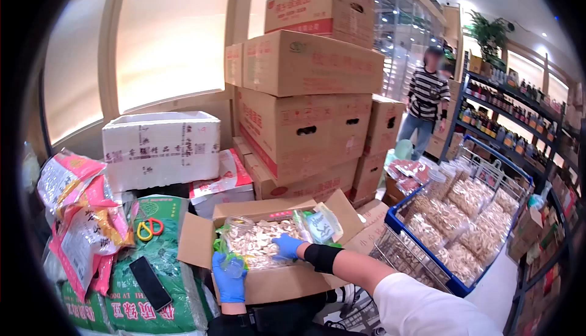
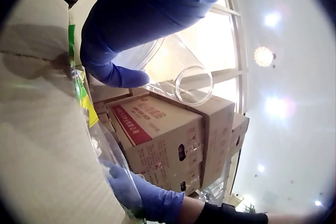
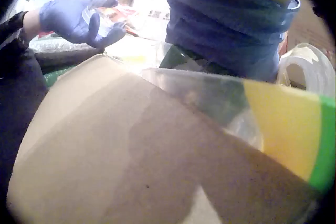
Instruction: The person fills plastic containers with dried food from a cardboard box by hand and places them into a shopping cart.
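Note:
In the head view, my left hand [image 1: 229,281], in a blue glove, holds a clear plastic jar [image 1: 232,267] at the near left corner of an open cardboard box [image 1: 281,284]. The left wrist view shows fingers curled round the jar's [image 2: 181,69] wall, and I see no contents in it. Pale dried slices [image 1: 251,238], resembling mushroom, fill a clear plastic bag lining the box. My right hand [image 1: 287,246], gloved too, reaches into these slices, its fingertips partly hidden among them. A white and green packet [image 1: 324,225] lies by the box's right side.
Stacked cartons [image 1: 305,116] rise behind the box. On the right stands a blue-rimmed cart [image 1: 400,233] loaded with bagged goods. Green sacks [image 1: 131,311] at left carry a phone [image 1: 150,283] and scissors [image 1: 150,229]. A white foam box [image 1: 162,153] sits behind them; a person [image 1: 426,95] stands farther back.

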`<action>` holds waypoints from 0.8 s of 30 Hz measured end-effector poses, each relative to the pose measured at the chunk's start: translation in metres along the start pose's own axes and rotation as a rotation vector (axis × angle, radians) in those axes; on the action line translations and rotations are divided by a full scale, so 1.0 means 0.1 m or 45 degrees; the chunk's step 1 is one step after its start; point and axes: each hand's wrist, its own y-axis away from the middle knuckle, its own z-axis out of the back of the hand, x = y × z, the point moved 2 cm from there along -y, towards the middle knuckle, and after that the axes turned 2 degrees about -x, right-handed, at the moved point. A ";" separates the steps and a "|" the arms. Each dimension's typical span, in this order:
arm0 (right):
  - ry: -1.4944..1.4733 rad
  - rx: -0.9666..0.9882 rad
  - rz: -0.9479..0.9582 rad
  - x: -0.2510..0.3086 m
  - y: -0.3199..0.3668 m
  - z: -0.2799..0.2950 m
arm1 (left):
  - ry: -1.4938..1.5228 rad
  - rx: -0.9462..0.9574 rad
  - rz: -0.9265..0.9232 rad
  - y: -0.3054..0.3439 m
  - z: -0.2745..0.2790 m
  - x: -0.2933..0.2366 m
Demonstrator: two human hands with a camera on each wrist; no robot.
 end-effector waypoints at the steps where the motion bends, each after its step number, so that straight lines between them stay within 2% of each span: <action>1: -0.041 -0.214 0.049 0.03 0.08 0.02 | -0.009 0.011 0.028 0.01 -0.03 0.02; 3: -0.066 -0.253 0.053 -0.02 0.06 0.07 | -0.019 -0.066 -0.046 0.05 -0.06 0.00; 5: -0.170 -0.446 0.022 -0.05 0.10 0.22 | -0.011 -0.060 -0.005 -0.01 -0.04 0.01; 6: -0.148 -0.537 0.097 -0.07 0.07 0.27 | 0.000 -0.041 -0.020 -0.03 -0.03 0.00; 9: -0.135 -0.312 0.036 -0.19 0.06 0.27 | -0.035 -0.119 -0.038 0.03 -0.04 0.04; 11: -0.212 -0.328 -0.008 -0.25 0.05 0.23 | -0.170 -0.133 -0.126 0.00 0.01 0.03; 13: -0.219 -0.266 -0.018 -0.23 0.04 0.37 | -0.195 -0.040 -0.156 -0.04 0.03 0.06; 14: 0.126 -0.367 0.163 -0.33 -0.11 0.32 | -0.218 -0.016 -0.195 -0.04 0.05 0.04; 15: -0.302 -0.962 0.480 -0.50 -0.30 0.17 | -0.230 -0.109 -0.225 0.08 -0.08 0.02; 16: -0.057 -0.979 0.530 -0.51 -0.32 0.25 | -0.226 -0.155 -0.312 0.15 -0.16 0.03; 17: 0.209 -0.579 0.491 -0.31 -0.16 0.59 | -0.168 0.060 -0.257 0.01 -0.05 0.03; 18: -0.845 -0.275 0.249 -0.26 -0.02 0.71 | -0.188 -0.003 -0.275 0.05 -0.11 0.02; 19: -1.663 -0.125 -0.032 -0.26 -0.04 0.71 | -0.175 0.080 -0.291 -0.02 -0.01 0.04; 20: -1.818 -0.051 -0.056 -0.22 0.00 0.79 | -0.324 -0.191 -0.327 0.04 -0.08 0.04; 23: -2.146 0.047 -0.184 -0.04 0.13 1.01 | -0.328 -0.252 -0.344 0.01 -0.05 0.07; 24: -2.146 0.031 -0.146 0.03 0.17 1.06 | -0.352 -0.275 -0.330 0.03 -0.08 0.06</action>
